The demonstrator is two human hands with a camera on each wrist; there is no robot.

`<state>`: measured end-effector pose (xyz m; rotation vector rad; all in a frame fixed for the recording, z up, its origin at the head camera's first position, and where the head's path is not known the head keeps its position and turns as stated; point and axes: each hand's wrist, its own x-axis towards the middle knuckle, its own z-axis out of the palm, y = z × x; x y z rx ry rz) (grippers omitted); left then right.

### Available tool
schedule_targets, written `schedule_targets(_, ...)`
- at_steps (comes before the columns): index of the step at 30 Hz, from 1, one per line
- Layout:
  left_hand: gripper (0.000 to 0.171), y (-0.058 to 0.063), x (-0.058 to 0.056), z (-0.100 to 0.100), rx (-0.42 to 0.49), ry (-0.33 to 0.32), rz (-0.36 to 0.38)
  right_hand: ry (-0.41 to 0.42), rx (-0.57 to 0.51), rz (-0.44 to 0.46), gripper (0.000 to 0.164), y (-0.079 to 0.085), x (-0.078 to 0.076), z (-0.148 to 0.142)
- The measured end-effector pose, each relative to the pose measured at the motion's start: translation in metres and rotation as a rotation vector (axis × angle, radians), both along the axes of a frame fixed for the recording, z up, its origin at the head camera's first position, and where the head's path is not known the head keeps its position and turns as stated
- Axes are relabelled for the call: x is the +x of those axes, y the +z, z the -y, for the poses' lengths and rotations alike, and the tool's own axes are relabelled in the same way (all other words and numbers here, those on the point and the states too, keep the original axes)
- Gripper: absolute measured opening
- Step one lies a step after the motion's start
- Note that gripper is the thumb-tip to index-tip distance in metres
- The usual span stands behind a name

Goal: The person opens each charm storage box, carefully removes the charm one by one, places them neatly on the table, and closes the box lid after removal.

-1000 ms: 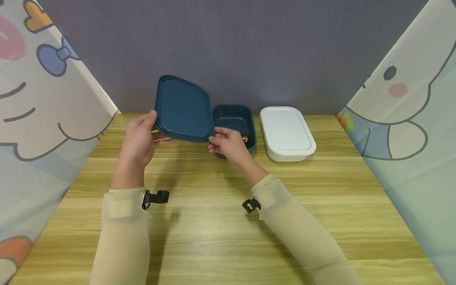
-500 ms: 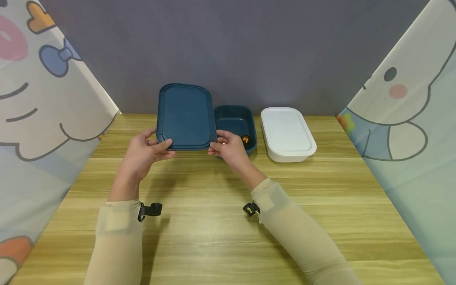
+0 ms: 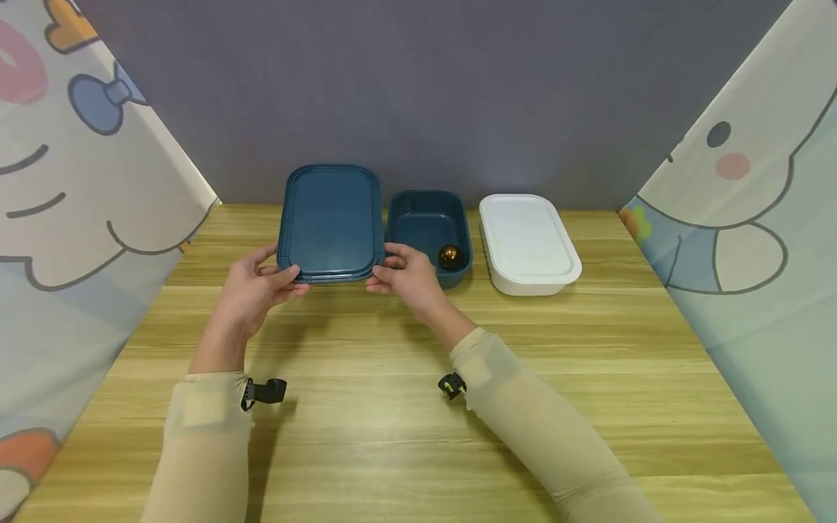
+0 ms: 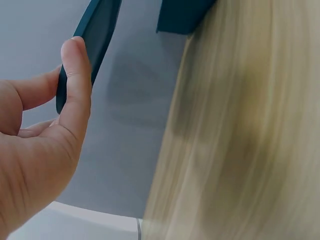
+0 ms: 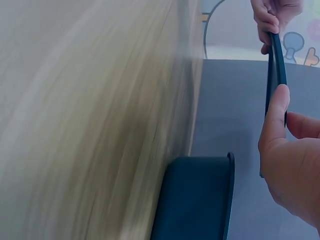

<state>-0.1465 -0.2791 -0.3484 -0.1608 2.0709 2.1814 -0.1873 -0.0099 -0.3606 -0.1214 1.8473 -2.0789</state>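
Both hands hold a dark blue rectangular lid (image 3: 332, 221) up above the table, left of centre in the head view. My left hand (image 3: 253, 285) pinches its near left corner, thumb on top and fingers beneath. At the near right corner, my right hand (image 3: 408, 278) pinches the rim the same way. Just right of the lid stands a dark blue open box (image 3: 425, 218) with a shiny copper-coloured ball (image 3: 450, 256) inside, partly behind the right hand. Seen edge-on in the left wrist view, the lid (image 4: 97, 45) is apart from the table.
A white box with a white lid (image 3: 530, 240) stands right of the blue box. Behind them rises a grey backdrop (image 3: 418, 94), with printed cartoon cloths (image 3: 739, 218) at both sides. The wood-grain table (image 3: 379, 421) stretches toward the person.
The lid has come down and levelled out from its tilt, shifting slightly left at the end. The left hand's thumb has moved along to the near edge. More of the ball shows.
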Motion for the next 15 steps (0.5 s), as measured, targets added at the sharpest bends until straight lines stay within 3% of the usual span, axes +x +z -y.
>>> schedule_targets(15, 0.085, -0.026, 0.002, 0.060, -0.197, -0.129, 0.199, 0.162, -0.001, 0.182, 0.067, -0.022, 0.000, 0.040)
